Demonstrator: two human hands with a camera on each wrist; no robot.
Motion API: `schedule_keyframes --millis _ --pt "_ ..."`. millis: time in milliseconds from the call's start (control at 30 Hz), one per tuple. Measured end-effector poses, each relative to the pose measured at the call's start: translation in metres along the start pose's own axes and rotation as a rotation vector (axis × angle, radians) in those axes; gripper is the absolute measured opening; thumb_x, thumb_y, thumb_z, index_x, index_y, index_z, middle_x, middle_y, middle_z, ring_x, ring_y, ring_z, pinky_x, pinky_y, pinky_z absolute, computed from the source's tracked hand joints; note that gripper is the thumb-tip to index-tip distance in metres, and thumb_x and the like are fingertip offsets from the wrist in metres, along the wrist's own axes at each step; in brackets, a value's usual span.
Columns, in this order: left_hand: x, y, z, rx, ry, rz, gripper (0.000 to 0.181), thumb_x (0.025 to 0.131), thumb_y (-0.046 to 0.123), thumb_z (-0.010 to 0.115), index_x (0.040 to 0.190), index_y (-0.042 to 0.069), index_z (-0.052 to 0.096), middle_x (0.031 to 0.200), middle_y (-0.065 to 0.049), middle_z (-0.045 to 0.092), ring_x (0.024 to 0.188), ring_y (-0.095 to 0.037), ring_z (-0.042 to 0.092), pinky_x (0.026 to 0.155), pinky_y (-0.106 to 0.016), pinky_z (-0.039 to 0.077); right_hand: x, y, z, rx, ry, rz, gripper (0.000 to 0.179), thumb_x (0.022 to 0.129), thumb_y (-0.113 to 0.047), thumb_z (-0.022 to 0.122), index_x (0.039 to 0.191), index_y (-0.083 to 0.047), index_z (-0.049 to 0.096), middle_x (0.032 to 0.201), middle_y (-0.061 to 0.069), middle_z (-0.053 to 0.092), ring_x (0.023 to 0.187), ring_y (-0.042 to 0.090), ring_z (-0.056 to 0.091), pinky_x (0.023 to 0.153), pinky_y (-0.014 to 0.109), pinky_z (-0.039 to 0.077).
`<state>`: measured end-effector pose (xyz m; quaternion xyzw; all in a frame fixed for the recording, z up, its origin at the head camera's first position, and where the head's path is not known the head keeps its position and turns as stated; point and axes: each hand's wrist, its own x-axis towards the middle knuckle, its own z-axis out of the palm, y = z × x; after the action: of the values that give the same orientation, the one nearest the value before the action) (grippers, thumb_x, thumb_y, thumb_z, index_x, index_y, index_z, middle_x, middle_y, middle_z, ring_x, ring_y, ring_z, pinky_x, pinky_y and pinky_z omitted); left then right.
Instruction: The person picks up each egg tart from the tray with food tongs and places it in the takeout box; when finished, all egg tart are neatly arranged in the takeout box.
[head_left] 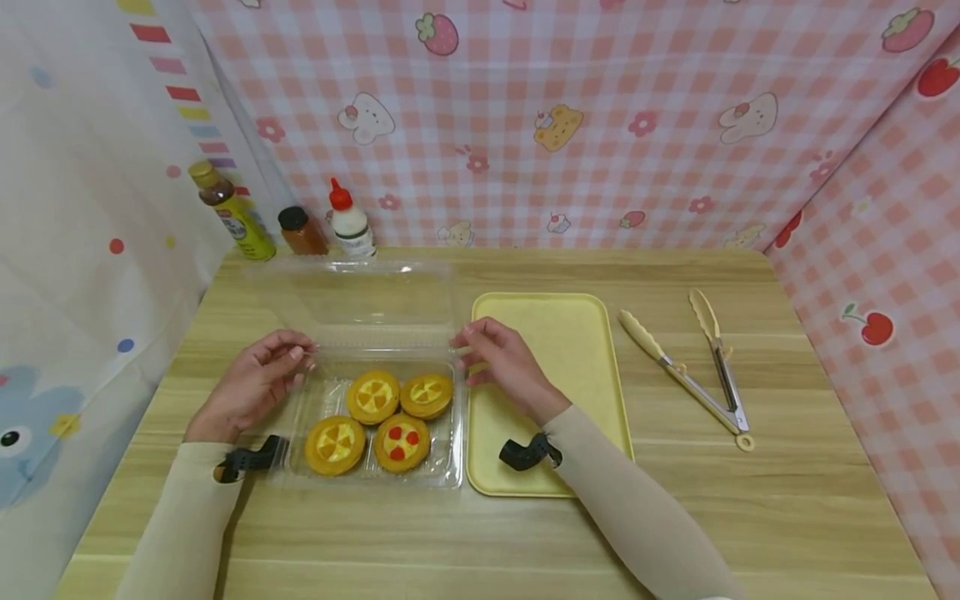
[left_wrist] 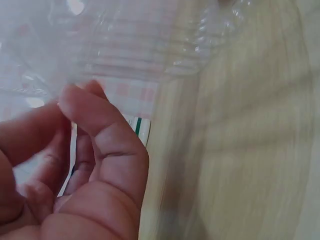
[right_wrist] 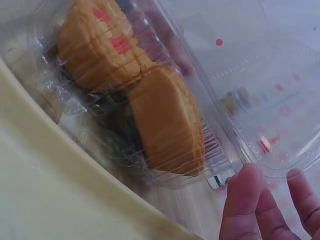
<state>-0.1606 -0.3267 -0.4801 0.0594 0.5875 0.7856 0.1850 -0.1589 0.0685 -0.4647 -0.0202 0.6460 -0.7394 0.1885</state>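
Observation:
A clear plastic clamshell box holds several small yellow tarts, one topped with red pieces. Its lid is raised, leaning back behind the base. At the lid's left side, my left hand pinches its edge near the hinge, thumb and forefinger tips meeting in the left wrist view. On the opposite side, my right hand has its fingertips at the lid's edge. In the right wrist view, the right fingers are spread apart, with the lid corner overlapping their tips.
A yellow tray lies right of the box, partly under the right hand and forearm. Farther right are spread tongs. Along the back left stand a yellow-green bottle, a dark-capped jar and a red-tipped squeeze bottle.

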Motion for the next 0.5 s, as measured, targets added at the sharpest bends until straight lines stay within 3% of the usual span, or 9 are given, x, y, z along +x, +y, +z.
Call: schedule_keyframes --millis 167,300,500 --pt "-0.0045 0.0042 -0.0034 -0.102 -0.056 -0.003 0.031 0.116 0.015 0.041 0.124 0.007 0.07 0.121 -0.005 0.076 0.11 -0.013 0.075 0.092 -0.024 0.062 -0.0032 -0.0021 0.0015 0.023 0.006 -0.003 0.037 0.111 -0.04 0.054 0.115 -0.005 0.065 0.127 0.011 0.069 0.093 0.019 0.068 0.072 0.029 0.062" --pt "-0.0062 0.008 -0.0026 -0.103 -0.074 0.0 0.035 0.116 0.02 0.04 0.124 0.005 0.07 0.122 -0.006 0.076 0.112 -0.014 0.075 0.096 -0.024 0.061 -0.0056 -0.0036 0.0027 0.029 0.009 -0.006 0.043 0.112 -0.04 0.054 0.117 0.001 0.064 0.127 0.015 0.068 0.093 0.02 0.068 0.074 0.03 0.063" --pt "-0.0065 0.0082 -0.0056 -0.088 -0.16 0.043 0.042 0.117 0.015 0.031 0.128 0.001 0.069 0.125 -0.007 0.076 0.117 -0.015 0.074 0.098 -0.026 0.06 -0.0086 -0.0035 0.0045 0.016 0.018 -0.025 0.032 0.111 -0.028 0.058 0.114 0.003 0.063 0.128 0.02 0.067 0.096 0.021 0.069 0.076 0.03 0.064"
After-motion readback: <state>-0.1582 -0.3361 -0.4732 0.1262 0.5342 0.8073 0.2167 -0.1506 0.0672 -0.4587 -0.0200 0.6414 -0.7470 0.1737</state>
